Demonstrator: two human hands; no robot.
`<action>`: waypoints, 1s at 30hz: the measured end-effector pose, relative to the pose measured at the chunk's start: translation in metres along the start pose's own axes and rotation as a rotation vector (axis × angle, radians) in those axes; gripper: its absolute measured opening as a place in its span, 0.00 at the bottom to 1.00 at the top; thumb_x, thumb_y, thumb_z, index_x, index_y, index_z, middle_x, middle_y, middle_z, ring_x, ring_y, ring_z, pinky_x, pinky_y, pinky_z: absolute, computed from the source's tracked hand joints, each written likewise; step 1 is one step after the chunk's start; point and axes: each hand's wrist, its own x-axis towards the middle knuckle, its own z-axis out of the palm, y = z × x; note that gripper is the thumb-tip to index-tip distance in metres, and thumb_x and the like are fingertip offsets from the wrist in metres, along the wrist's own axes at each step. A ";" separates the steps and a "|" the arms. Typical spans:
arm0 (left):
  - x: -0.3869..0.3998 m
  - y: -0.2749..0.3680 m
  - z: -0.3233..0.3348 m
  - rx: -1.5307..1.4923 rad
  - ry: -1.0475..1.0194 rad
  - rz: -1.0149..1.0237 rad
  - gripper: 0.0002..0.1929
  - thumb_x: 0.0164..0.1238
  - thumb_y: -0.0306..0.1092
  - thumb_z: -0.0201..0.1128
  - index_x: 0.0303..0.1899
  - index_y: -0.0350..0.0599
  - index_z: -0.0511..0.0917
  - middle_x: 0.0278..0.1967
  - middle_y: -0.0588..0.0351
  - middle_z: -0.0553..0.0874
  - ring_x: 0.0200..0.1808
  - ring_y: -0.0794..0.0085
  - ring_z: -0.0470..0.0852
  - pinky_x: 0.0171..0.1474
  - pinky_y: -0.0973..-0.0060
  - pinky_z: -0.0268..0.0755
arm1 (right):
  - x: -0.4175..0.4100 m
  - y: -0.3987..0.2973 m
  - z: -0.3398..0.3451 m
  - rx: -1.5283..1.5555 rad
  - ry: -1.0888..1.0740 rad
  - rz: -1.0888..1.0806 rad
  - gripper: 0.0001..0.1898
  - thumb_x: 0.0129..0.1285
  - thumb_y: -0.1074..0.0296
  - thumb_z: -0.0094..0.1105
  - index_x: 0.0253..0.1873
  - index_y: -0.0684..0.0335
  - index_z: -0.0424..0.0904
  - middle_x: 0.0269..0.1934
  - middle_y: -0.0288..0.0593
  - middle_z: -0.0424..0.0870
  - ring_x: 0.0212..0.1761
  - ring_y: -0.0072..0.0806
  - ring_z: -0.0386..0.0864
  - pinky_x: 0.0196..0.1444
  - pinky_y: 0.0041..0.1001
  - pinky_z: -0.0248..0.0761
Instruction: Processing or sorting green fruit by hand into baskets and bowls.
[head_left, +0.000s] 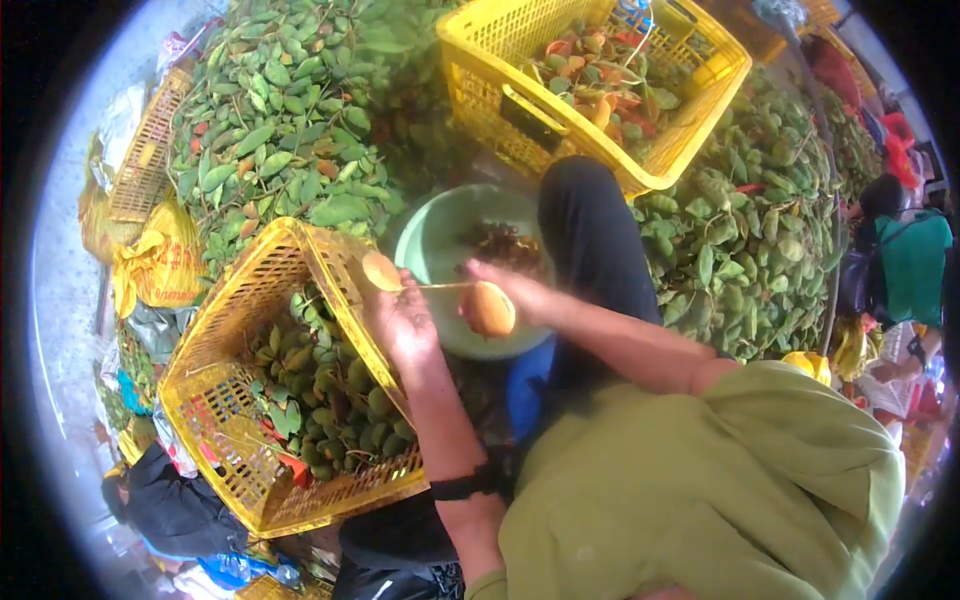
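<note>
My left hand (407, 319) is closed on one orange-tan piece of split pod husk (382, 271), whose rounded part points up and left. Opposite it, my right hand (510, 292) grips a second orange husk piece (492, 311), the pale edge of its hollow visible. A thin fibre or strip runs between the two pieces. Both hands are over a pale green plastic basin (414, 244), with small dark brown pieces (510, 247) lying inside it. My fingers partly hide both husks.
At left, a tilted yellow crate (341, 296) holds round green fruits and leaves. Another yellow crate (574, 124) ahead contains orange and red husks. Heaps of green pods or leaves (292, 112) rise on both sides. A yellow bag (169, 259) sits at far left.
</note>
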 end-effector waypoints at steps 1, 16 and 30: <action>0.001 -0.003 -0.001 -0.022 0.030 0.017 0.14 0.63 0.29 0.59 0.48 0.35 0.73 0.42 0.51 0.78 0.39 0.70 0.77 0.44 0.75 0.73 | 0.001 0.001 0.003 -0.039 0.109 -0.050 0.34 0.64 0.34 0.43 0.40 0.68 0.77 0.31 0.45 0.81 0.31 0.31 0.79 0.33 0.30 0.74; -0.042 -0.013 -0.002 0.547 -0.231 -0.386 0.21 0.57 0.33 0.61 0.53 0.40 0.72 0.45 0.51 0.80 0.40 0.63 0.81 0.38 0.66 0.79 | 0.004 -0.007 -0.001 -0.444 0.384 -0.330 0.22 0.69 0.49 0.46 0.47 0.64 0.77 0.35 0.37 0.79 0.36 0.22 0.73 0.40 0.26 0.69; -0.033 -0.015 0.002 0.498 -0.222 -0.322 0.14 0.60 0.33 0.64 0.45 0.38 0.76 0.37 0.52 0.81 0.35 0.67 0.81 0.33 0.73 0.76 | -0.009 -0.021 0.024 -0.560 0.382 -0.463 0.13 0.66 0.58 0.58 0.38 0.64 0.77 0.30 0.31 0.75 0.32 0.17 0.70 0.33 0.20 0.67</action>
